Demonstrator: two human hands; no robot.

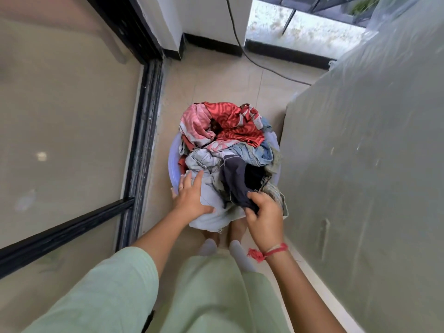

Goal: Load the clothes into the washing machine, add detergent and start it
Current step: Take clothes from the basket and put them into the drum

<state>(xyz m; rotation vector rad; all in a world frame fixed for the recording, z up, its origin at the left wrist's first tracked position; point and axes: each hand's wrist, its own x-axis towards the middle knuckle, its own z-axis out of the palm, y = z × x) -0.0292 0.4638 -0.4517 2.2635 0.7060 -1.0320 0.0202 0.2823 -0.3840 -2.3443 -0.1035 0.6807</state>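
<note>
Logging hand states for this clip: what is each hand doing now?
Left hand: open, resting on the pale cloth.
Right hand: closed on the dark garment.

Single view, from a wide-angle camera worn on the person's head. The lens points steeply down and slightly forward along the body, so the green sleeve [108, 284] and the feet [209, 246] occupy the lower edge, closest to the camera. The left hand [189, 198] and the right hand [264, 219], which grips a dark garment [235, 181], sit at arm's length near the centre of the frame, over the tub of clothes [174, 159] on the tiled floor [216, 80]. A glazed panel [72, 116] fills the left side and a plastic-covered surface [360, 164] the right. Straight edges bow toward the corners.
</note>
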